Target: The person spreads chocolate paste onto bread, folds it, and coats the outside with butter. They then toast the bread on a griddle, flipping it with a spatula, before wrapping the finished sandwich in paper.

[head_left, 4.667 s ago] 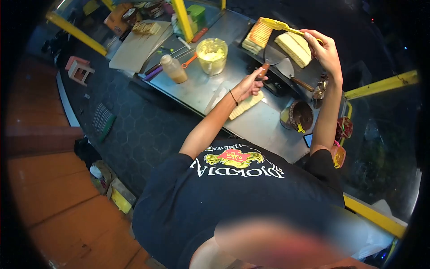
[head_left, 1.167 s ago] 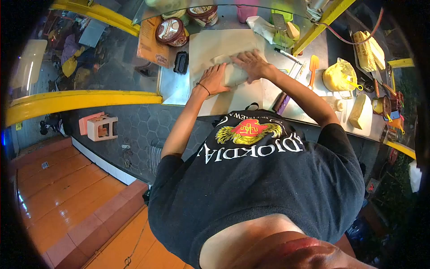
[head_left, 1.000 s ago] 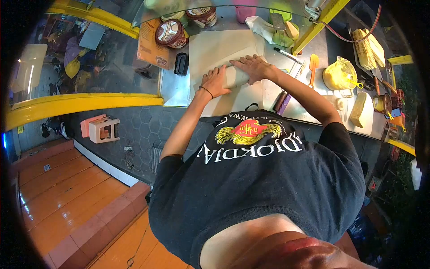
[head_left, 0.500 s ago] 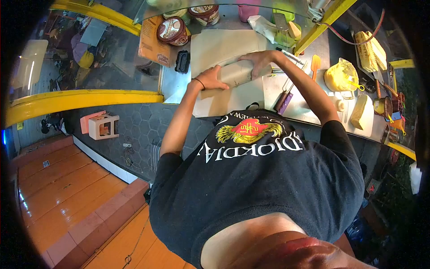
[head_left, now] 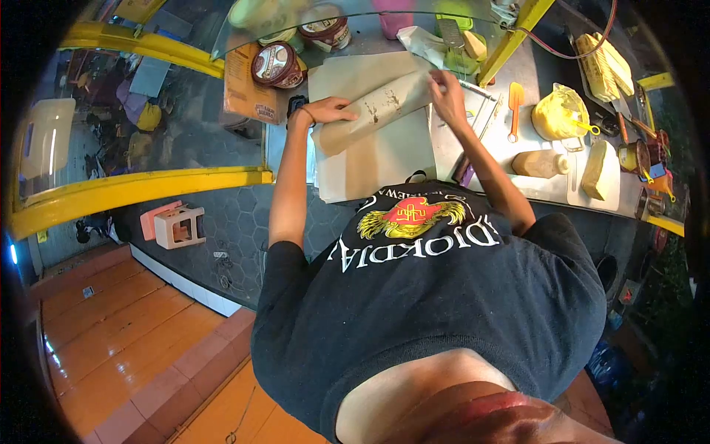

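Note:
A sheet of brown wrapping paper [head_left: 370, 111], rolled or folded over and marked with dark brown smears, lies slanted on a stack of flat paper sheets [head_left: 399, 159]. My left hand [head_left: 329, 111] is on its left end, fingers pressed together against the paper. At the upper right end, my right hand [head_left: 447, 96] has its fingers curled in a pinch at the paper's edge. Whatever the paper may enclose is hidden. A dark-handled tool [head_left: 464, 172] lies partly behind my right forearm, and an orange spatula [head_left: 515, 111] lies to its right.
Brown-lidded tubs [head_left: 277, 65] and a cardboard box [head_left: 248, 85] stand at back left. On the right are a yellow-smeared tub [head_left: 560, 112], a bottle on its side [head_left: 541, 163] and a bread block [head_left: 600, 171]. A grater [head_left: 451, 33] and yellow frame posts [head_left: 514, 41] border the counter.
My hands have moved farther apart, the left one leftward and the right one to the right and up. The roll looks wider, and brown smears now show. More of the bottle is visible.

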The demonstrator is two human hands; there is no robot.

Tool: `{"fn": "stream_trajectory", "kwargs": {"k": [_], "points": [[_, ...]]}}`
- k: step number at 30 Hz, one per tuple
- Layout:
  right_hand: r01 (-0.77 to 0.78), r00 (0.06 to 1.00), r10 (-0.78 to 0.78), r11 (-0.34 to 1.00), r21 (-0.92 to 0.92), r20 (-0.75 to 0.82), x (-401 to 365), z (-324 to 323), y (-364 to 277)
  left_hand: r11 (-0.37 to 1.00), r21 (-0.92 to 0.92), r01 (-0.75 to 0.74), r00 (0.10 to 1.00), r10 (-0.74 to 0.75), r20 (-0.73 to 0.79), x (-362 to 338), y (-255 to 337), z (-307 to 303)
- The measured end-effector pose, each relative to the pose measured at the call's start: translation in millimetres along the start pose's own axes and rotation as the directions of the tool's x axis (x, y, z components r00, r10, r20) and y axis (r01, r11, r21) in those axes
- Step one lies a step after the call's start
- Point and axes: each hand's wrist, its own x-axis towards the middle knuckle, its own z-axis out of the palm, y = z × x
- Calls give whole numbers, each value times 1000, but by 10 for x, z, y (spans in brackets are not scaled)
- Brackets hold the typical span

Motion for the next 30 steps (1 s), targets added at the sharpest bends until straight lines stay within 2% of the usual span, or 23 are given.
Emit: {"fn": "stream_trajectory", "kwargs": {"k": [1,2,3,4,5,6,8,9,10,13,16,17,18,19,20,21,22,24,25,27,28,29,30], "points": [[-57,998,57,998,21,18,-223,-59,-40,992,-44,-117,990,120,71,92,96,7],[-113,993,111,993,42,34,-421,-114,-83,969,-99,-225,974,223,-27,214,221,62],[-184,977,172,979,89,126,-603,-131,-148,932,-145,-332,940,316,-126,340,363,142],[-261,949,229,957,131,217,-763,-104,-207,932,-140,-334,941,320,-111,475,486,181],[-213,957,170,961,174,234,-887,-41,-219,899,-195,-392,917,364,-165,636,603,182],[-222,959,182,959,175,216,-942,34,-225,859,-245,-449,889,402,-219,752,695,172],[-99,978,38,951,294,207,-984,138,-244,880,-237,-412,910,384,-156,957,739,178],[-176,952,88,941,288,292,-953,150,-232,900,-231,-370,929,353,-114,1033,746,201],[-177,957,95,940,291,274,-932,205,-199,901,-220,-373,928,360,-99,1043,777,237],[-120,985,78,951,284,156,-820,354,-141,907,56,-417,875,417,-245,1040,793,362],[-180,977,146,956,233,157,-692,411,-43,922,196,-334,901,374,-220,1120,781,420],[-134,976,94,970,204,198,-614,408,56,892,189,-410,844,450,-292,1097,781,477],[-86,969,42,981,176,242,-584,419,140,891,192,-411,845,451,-287,1082,788,509],[-87,970,43,980,177,237,-554,320,57,861,186,-473,801,508,-317,1039,840,523],[-256,919,179,949,185,352,-489,120,-135,826,183,-533,750,561,-349,1022,879,514],[-421,832,303,890,174,464,-467,10,-251,826,185,-533,752,562,-344,1018,885,509],[-424,833,305,888,177,461,-513,66,-208,839,192,-509,765,543,-345,1015,891,504],[-350,936,323,804,481,143,-613,224,-51,848,202,-489,776,529,-344,1025,919,482],[-350,936,324,803,482,139,-632,226,-53,843,214,-494,769,538,-345,1023,921,483],[-36,996,16,973,229,86,-695,250,-61,837,227,-497,765,547,-341,1032,927,460],[-40,996,21,972,232,83,-708,280,-17,818,381,-432,785,549,-288,1040,932,431],[16,998,-20,998,63,66,-714,315,29,769,527,-363,808,541,-233,1043,932,415],[69,996,-63,992,-110,56,-717,338,81,767,529,-364,811,540,-225,1048,935,415]]}}
